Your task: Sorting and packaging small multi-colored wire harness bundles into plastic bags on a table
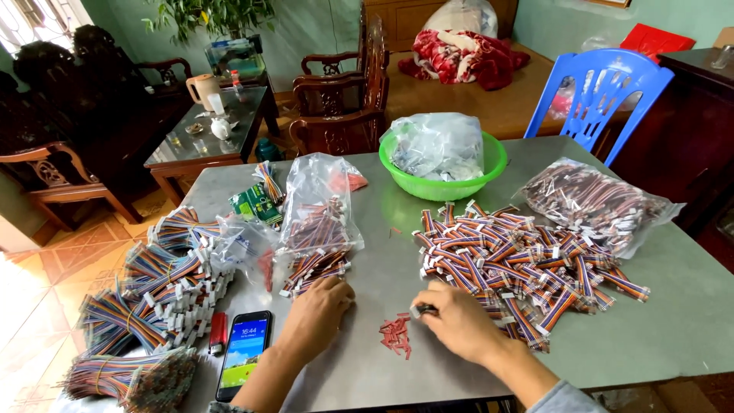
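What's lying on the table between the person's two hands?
Between the left hand and the right hand, the head view shows a small heap of red pieces on otherwise bare grey table.

I see green walls (321, 30), dark wooden chairs (344, 92), a blue plastic chair (604, 95) and an orange tiled floor (46, 268).

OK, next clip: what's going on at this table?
A person sits at a grey table covered with short multicoloured ribbon cables. The left hand rests on cables spilling from a clear bag. The right hand pinches a small connector end beside a big loose pile of cables. Small red pieces lie between the hands. A phone lies nearby.
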